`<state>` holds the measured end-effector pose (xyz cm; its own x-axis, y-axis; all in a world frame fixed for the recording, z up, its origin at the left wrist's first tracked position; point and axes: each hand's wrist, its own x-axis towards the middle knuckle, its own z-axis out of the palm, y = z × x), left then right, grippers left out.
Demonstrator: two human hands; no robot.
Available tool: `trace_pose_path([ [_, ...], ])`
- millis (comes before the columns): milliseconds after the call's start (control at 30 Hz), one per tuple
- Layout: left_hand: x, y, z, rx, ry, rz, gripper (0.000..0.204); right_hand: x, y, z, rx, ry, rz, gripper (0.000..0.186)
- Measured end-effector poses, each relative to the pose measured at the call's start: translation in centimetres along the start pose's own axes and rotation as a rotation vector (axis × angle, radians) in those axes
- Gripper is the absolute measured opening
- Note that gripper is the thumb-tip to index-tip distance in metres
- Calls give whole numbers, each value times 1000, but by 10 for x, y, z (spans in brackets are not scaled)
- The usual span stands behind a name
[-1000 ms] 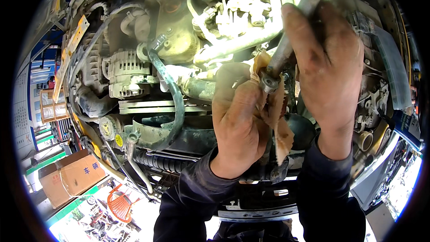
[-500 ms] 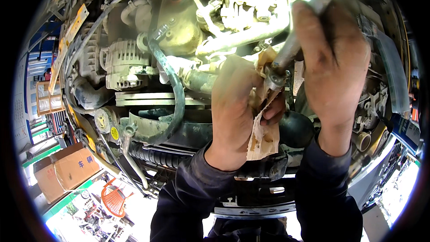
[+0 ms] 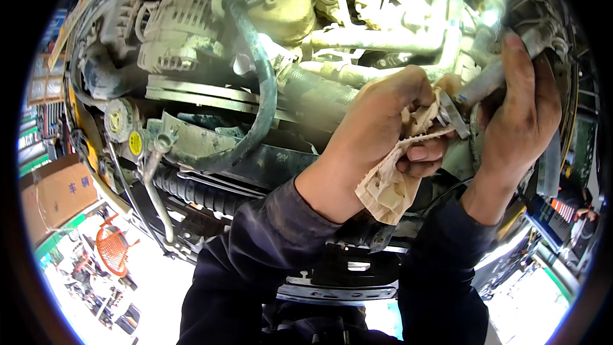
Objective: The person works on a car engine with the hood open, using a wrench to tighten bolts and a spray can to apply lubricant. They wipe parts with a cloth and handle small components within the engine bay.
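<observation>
My left hand (image 3: 389, 105) is closed around a crumpled, stained tan paper towel (image 3: 389, 185), part of which hangs below the fingers. Against the paper sits a shiny metal band (image 3: 452, 115), which looks like a hose clamp, by the open end of a grey hose (image 3: 483, 83). My right hand (image 3: 520, 121) grips that hose from the right, thumb stretched along it; its other fingers are mostly hidden behind. Both hands are over the front of an engine bay, close together. What lies inside the paper is hidden.
A dark bent hose (image 3: 265, 83) arches left of my hands, near an alternator (image 3: 175, 32). Pale pipes (image 3: 377, 39) cross the lit engine beyond. A radiator cap (image 3: 118, 120) is at the left. On the floor side are a cardboard box (image 3: 57, 191) and an orange-red basket-like thing (image 3: 112, 249).
The view has shifted, so the engine sits further left and higher. Both hands have moved rightward in the picture, still holding the paper towel and the hose. The hose is tilted more flatly.
</observation>
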<state>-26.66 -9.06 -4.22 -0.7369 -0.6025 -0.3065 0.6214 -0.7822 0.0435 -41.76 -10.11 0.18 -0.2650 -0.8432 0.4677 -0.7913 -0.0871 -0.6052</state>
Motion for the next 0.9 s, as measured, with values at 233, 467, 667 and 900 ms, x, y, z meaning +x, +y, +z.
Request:
trace_pose_path([
  [233, 5, -4, -5, -266, -254, -215, 38, 3, -15, 4, 326, 116, 82, 34],
  [467, 9, -10, -7, -274, -323, -372, 33, 4, 33, -17, 37, 146, -205, 27],
  [667, 9, -19, 2, 96, -38, -159, 10, -2, 54, -23, -229, 174, -402, 54],
  [900, 7, -23, 8, 352, -19, 241, 19, 8, 49, -32, -253, 155, -630, 50],
])
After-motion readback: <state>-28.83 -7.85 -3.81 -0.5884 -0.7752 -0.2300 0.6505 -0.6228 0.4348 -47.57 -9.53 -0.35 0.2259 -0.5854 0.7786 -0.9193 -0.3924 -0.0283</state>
